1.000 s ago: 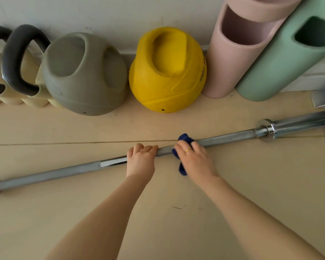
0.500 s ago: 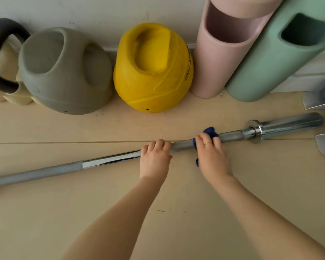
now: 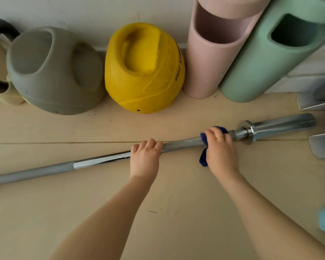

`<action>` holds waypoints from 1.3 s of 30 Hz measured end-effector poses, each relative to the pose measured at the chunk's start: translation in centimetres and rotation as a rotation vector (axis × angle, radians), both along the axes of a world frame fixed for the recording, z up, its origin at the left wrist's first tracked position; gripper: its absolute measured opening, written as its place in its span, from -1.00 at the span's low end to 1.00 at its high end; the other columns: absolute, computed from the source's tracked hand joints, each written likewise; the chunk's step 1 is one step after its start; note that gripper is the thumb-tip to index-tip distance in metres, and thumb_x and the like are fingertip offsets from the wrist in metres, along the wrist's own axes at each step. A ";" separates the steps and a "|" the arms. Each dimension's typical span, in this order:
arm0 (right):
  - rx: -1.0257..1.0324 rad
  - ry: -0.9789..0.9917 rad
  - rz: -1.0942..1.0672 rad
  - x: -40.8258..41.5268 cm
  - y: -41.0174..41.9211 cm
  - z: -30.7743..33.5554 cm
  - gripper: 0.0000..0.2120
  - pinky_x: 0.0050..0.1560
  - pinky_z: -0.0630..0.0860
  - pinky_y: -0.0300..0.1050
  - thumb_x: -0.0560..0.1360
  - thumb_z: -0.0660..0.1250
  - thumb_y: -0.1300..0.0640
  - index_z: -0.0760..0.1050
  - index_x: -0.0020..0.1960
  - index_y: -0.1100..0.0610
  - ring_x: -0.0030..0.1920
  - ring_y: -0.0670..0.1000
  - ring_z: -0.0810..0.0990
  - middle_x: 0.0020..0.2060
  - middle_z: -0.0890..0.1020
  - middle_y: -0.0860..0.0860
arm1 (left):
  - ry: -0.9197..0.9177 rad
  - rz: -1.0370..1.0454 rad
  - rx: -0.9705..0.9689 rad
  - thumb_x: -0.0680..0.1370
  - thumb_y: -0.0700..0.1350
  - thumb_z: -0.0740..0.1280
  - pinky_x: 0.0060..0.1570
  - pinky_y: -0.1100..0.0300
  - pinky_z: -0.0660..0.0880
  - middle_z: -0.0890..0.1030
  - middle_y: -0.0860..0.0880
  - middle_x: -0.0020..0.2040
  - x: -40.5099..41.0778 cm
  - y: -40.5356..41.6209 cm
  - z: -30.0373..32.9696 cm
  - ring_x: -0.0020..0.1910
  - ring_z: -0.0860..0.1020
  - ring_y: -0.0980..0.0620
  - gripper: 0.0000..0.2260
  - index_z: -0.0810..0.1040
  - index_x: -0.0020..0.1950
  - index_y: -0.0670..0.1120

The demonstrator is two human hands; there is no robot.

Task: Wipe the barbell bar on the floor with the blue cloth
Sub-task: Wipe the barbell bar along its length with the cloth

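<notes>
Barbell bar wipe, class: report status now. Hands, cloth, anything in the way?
Left hand grips the bar mid-shaft. Right hand holds the blue cloth wrapped on the bar, just short of the collar. Nothing blocking the bar.

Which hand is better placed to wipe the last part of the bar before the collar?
Right hand: it already grips the blue cloth around the bar, beside the collar.

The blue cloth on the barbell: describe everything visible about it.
The dark blue fabric cloth is bunched and wrapped over the long grey-and-chrome metal barbell bar, close to its collar on the right. The right hand grips it round the bar and covers most of it. One end shows above the fingers; another hangs below, beside the wrist, towards the pale wooden floor.
</notes>
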State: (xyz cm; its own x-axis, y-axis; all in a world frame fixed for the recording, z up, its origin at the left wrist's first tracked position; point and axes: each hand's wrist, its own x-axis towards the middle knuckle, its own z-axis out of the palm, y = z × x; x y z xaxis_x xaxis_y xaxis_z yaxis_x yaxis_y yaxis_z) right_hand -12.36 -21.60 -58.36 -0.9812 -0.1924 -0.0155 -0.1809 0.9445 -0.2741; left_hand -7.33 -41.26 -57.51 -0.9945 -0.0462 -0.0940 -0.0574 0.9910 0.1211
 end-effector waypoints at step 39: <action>-1.421 -0.535 -1.405 0.0 -5.8 0.0 -0.82 -0.13 0.45 -0.08 0.43 0.09 0.24 0.38 0.00 0.18 -0.13 0.08 0.48 -0.04 0.51 0.12 | -0.073 -0.041 0.312 0.40 -0.44 0.24 0.07 0.07 0.38 0.59 -0.05 0.19 -0.2 -3.0 -0.4 0.09 0.51 -0.16 -0.49 0.53 0.28 -0.05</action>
